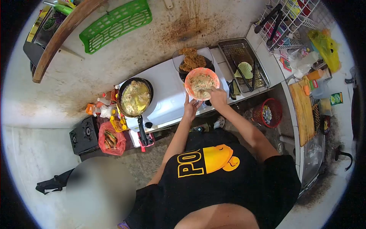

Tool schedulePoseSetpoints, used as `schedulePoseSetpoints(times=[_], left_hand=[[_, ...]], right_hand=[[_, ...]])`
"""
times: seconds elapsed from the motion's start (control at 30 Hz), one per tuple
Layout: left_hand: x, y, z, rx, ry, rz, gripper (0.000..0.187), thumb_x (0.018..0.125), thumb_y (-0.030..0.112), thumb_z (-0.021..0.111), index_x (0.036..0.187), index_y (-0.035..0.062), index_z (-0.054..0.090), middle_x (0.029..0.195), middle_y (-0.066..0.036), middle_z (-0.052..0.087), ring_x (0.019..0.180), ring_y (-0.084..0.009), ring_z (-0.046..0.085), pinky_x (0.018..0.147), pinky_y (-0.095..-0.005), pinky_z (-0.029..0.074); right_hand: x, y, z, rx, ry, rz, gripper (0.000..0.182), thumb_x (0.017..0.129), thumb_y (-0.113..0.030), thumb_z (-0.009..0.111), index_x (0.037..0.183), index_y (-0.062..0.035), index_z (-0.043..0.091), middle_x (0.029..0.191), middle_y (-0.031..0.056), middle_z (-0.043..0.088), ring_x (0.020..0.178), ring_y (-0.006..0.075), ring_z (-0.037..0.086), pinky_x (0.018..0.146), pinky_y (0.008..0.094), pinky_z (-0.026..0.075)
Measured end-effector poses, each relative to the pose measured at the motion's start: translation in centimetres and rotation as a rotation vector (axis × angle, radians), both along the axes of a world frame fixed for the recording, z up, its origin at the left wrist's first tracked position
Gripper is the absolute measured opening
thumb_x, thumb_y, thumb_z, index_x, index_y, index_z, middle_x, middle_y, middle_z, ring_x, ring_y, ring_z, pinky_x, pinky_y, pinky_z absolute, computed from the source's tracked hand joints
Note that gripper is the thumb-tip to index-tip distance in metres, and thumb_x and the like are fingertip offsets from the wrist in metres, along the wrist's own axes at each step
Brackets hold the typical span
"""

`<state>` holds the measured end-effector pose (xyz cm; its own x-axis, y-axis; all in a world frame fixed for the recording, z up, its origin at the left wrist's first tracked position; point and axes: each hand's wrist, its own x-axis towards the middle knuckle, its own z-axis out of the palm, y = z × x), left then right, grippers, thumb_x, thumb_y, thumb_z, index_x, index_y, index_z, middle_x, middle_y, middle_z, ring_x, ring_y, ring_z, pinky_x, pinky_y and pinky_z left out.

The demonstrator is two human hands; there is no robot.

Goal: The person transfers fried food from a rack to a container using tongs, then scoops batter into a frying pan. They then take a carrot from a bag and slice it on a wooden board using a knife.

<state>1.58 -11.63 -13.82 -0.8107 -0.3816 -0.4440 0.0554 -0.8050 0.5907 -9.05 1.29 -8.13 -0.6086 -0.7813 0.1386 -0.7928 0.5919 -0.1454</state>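
Note:
An orange-rimmed bowl (pixel 202 71) of pale, lumpy batter is held over the right side of the stove top. My left hand (pixel 191 108) grips its near edge from below, fingers against the underside. In my right hand (pixel 218 100) is a small utensil (pixel 204 92), its end dipped into the batter; whether it is a spoon or a fork I cannot make out. Just behind the bowl, browned fried pieces (pixel 193 59) lie in a clear dish. To the left, a black frying pan (pixel 119 100) holds pale pieces in yellowish oil.
The pan's handle (pixel 142 129) juts past the stove's front edge. A metal tray (pixel 263 78) with a rack, tongs and a strainer stands at right. Sauce bottles (pixel 108 95) and a red plastic bag (pixel 111 138) are at left. A red basket (pixel 281 113) sits low at right.

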Motion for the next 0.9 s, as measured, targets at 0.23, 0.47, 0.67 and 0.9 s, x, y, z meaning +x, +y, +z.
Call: schedulePoseSetpoints(times=[0.23, 0.47, 0.67, 0.9], left_hand=[[0.3, 0.5, 0.4, 0.045, 0.015, 0.033, 0.082, 0.085, -0.010, 0.038, 0.151, 0.0264, 0.005, 0.136, -0.021, 0.043, 0.114, -0.0319, 0.054, 0.099, -0.0488, 0.047], [0.0, 1.1, 1.4, 0.036, 0.049, 0.042, 0.090, 0.079, -0.015, 0.036, 0.151, 0.0270, 0.000, 0.144, -0.023, 0.033, 0.122, -0.0364, 0.048, 0.101, -0.0489, 0.045], [-0.8, 0.4, 0.3, 0.060, 0.071, 0.029, 0.091, 0.081, -0.013, 0.035, 0.150, 0.0286, -0.007, 0.143, -0.024, 0.033, 0.119, -0.0368, 0.050, 0.094, -0.0462, 0.050], [-0.4, -0.8, 0.1, 0.075, 0.045, -0.067, 0.092, 0.081, -0.012, 0.036, 0.150, 0.0326, -0.005, 0.146, -0.022, 0.029, 0.115, -0.0355, 0.053, 0.092, -0.0423, 0.051]], right_hand=[[-0.4, 2.1, -0.3, -0.112, -0.121, 0.007, 0.032, 0.067, -0.006, 0.063, 0.098, -0.0151, 0.070, 0.088, 0.0070, 0.065, 0.071, 0.0274, 0.066, 0.064, 0.0399, 0.052], [0.8, -0.4, -3.0, 0.038, -0.195, -0.122, 0.026, 0.069, -0.006, 0.063, 0.094, -0.0086, 0.070, 0.083, 0.0127, 0.066, 0.076, 0.0310, 0.067, 0.065, 0.0423, 0.052], [1.8, -0.9, 0.0, -0.160, -0.463, -0.389, 0.021, 0.072, -0.009, 0.064, 0.090, -0.0078, 0.074, 0.084, 0.0155, 0.069, 0.079, 0.0339, 0.066, 0.073, 0.0449, 0.051], [-1.8, -0.6, -5.0, -0.524, -1.348, -0.636, 0.028, 0.081, -0.005, 0.053, 0.101, -0.0093, 0.073, 0.065, 0.0060, 0.061, 0.049, 0.0148, 0.050, 0.046, 0.0296, 0.038]])
